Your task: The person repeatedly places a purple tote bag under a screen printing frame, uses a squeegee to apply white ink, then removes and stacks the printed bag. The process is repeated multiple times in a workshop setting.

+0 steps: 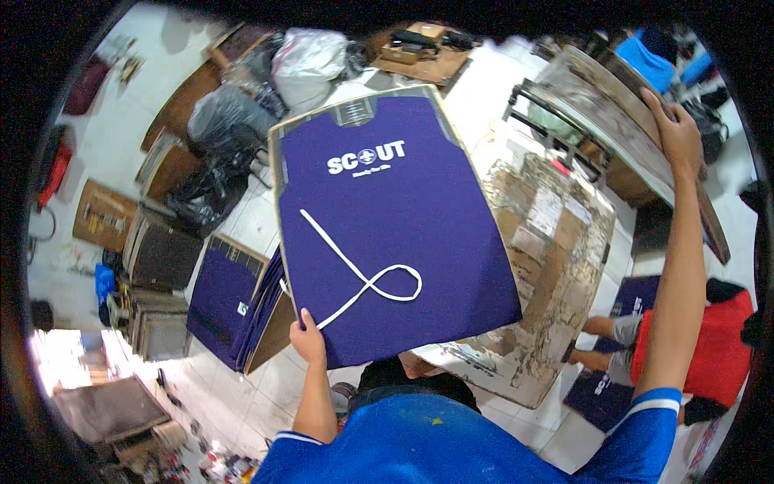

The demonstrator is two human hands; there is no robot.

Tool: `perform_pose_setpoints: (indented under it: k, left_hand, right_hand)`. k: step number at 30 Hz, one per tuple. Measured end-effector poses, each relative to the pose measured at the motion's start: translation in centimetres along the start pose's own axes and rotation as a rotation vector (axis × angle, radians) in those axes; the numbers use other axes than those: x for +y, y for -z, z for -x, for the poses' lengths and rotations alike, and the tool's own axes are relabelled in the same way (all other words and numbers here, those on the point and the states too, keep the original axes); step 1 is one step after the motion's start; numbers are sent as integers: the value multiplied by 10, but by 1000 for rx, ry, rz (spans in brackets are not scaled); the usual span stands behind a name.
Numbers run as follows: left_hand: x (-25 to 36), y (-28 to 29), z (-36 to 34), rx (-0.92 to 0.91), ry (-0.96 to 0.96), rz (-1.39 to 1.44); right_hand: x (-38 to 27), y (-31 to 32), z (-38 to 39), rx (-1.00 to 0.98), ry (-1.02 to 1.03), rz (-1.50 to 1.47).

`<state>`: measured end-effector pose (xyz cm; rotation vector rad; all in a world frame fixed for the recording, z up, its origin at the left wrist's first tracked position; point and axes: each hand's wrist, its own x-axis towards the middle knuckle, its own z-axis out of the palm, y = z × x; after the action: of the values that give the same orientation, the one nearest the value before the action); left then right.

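Observation:
A board (276, 161) covered with a purple fabric panel (387, 218) tilts in front of me. White lettering and a round emblem are on its upper part, and a looping white line runs across the lower half. My left hand (309, 343) is closed on the board's lower left edge, thumb over the fabric. At the upper right, my right hand (679, 133) reaches far out, its fingers curled at the edge of a worn wooden panel (605, 101). Below the purple board lies a tabletop (556, 266) with peeling paint and paper scraps.
More purple fabric boards (222, 298) lean in a stack at left. Bags (306, 68) and brown boards (181, 105) stand behind. A black metal frame (556, 133) crosses the table's far end. On the right, a person in red (697, 347) reaches toward purple panels (601, 399) low down.

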<state>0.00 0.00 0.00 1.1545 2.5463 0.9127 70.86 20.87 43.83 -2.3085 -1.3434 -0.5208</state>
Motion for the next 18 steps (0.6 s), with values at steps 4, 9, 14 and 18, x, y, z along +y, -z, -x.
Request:
perform_pose_setpoints:
  k: [4,9,14,18]
  left_hand:
    - [16,51,-34,96,-232,-81]
    - [46,107,-96,45,-440,-79]
    - [71,38,-67,-134,-523,-56]
    - [83,-30,-3,-298,-502,6]
  right_hand:
    - [27,2,12,38,-12,50]
    - [17,-5,10,109,33,352]
    - [-12,22,37,140,-62,77]
    - [-17,29,42,109,-29,-12]
